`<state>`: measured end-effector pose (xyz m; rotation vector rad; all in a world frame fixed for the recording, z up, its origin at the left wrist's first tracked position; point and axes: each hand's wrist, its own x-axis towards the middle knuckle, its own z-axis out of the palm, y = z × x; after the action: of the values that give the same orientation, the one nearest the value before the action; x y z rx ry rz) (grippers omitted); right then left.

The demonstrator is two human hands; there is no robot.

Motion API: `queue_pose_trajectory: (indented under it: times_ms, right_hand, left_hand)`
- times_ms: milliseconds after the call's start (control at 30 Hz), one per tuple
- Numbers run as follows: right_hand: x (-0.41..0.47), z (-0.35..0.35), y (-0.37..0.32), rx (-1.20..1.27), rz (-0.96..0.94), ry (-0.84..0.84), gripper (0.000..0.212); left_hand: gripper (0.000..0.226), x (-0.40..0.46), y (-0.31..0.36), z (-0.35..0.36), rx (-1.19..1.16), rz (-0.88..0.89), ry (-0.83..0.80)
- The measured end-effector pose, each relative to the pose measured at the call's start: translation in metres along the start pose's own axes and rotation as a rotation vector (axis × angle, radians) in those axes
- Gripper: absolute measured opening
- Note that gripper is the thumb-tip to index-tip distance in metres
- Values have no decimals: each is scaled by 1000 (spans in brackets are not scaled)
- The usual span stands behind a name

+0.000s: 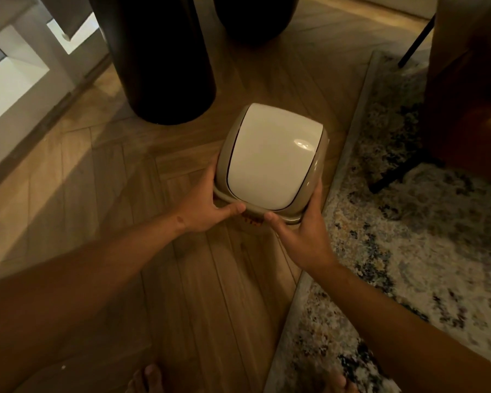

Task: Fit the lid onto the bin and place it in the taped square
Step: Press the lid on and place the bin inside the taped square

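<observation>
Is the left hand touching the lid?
Touching. In the head view the left hand grips the lid at its near left rim, thumb pressed on the front edge.

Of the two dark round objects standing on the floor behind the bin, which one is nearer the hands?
The tall dark cylinder on the left: its base comes down almost beside the lid. The other dark round object sits farther back, cut off at the top edge.

No readable text, label, brand or number on any surface.
</observation>
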<state>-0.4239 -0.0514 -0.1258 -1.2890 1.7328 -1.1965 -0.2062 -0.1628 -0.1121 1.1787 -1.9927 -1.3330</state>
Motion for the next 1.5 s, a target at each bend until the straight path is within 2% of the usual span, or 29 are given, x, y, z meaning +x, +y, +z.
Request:
queue_pose_trajectory:
  times_ms: [200, 433, 633, 1100, 1500]
  right_hand:
    - [30, -7, 2, 4, -21, 3, 126]
    - [71, -21, 8, 6, -75, 2, 109]
    - [112, -31, 12, 3, -100, 5, 101]
    - [213, -51, 20, -65, -129, 18, 117]
    - [253, -68, 26, 13, -49, 35, 115]
  left_hand:
    - [114, 34, 0, 2, 21, 8, 14]
    - [115, 78, 3, 4, -5, 29, 9]
    - [120, 120, 9, 4, 26, -29, 30]
    - [109, 215, 26, 0, 58, -36, 69]
    - [109, 268, 30, 2, 10, -11, 15]
